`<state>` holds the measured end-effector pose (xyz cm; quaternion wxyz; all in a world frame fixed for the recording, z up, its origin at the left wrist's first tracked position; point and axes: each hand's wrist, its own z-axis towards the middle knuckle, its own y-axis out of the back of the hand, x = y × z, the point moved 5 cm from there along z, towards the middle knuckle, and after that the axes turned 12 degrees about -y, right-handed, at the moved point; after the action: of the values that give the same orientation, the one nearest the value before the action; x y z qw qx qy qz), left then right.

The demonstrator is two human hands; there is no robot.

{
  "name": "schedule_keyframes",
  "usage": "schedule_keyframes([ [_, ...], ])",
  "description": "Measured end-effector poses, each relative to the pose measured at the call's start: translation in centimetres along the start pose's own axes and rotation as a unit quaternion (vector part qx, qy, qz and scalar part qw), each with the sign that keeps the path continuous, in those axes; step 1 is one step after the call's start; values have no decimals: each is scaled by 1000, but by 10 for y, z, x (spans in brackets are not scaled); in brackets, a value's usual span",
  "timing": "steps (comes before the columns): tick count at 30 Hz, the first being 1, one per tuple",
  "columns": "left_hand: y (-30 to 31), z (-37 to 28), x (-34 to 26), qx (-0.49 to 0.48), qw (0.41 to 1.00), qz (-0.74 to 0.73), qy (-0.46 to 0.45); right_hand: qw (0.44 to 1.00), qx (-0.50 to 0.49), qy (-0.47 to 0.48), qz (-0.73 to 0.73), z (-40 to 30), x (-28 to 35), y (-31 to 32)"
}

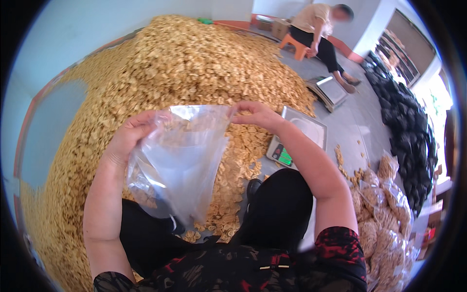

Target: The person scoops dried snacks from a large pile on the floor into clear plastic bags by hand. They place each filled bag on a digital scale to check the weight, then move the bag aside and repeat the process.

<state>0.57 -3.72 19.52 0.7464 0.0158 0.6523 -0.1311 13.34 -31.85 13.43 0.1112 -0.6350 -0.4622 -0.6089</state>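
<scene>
A clear plastic bag point(182, 157) hangs between my hands, its upper edge stretched across. My left hand point(135, 131) pinches one upper corner. The other corner is held between the thumb and fingers of my right hand point(257, 116). Behind the bag rises a large pile of thin, yellow-brown dried slices point(204, 65), which spreads down between my legs. No slices can be clearly made out inside the bag; those visible through it seem to lie behind. Beside my right forearm stands a digital scale point(310, 127) with a lit green display, partly covered by that arm.
Filled clear bags point(383, 226) are heaped at my right. Black plastic bags point(405, 124) line the floor beyond. A second scale point(330, 91) stands near a seated person point(313, 33) on an orange stool point(293, 46). Loose slices point(355, 177) lie on the grey floor.
</scene>
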Motion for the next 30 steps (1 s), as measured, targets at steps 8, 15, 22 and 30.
schedule_keyframes([
  [8, 100, -36, 46, -103, 994, 11, 20, 938, -13, -81, 336, 36, 12, -51],
  [15, 52, -45, 65, -285, 946, -138, 66, 952, 229, -204, -14, -3, -13, -188],
  [22, 137, -63, 82, -341, 935, -58, -73, 954, -53, -145, -257, -22, 13, -75],
  [30, 29, -75, 15, -268, 936, 47, 224, 741, -408, -346, -406, -274, -308, -9],
])
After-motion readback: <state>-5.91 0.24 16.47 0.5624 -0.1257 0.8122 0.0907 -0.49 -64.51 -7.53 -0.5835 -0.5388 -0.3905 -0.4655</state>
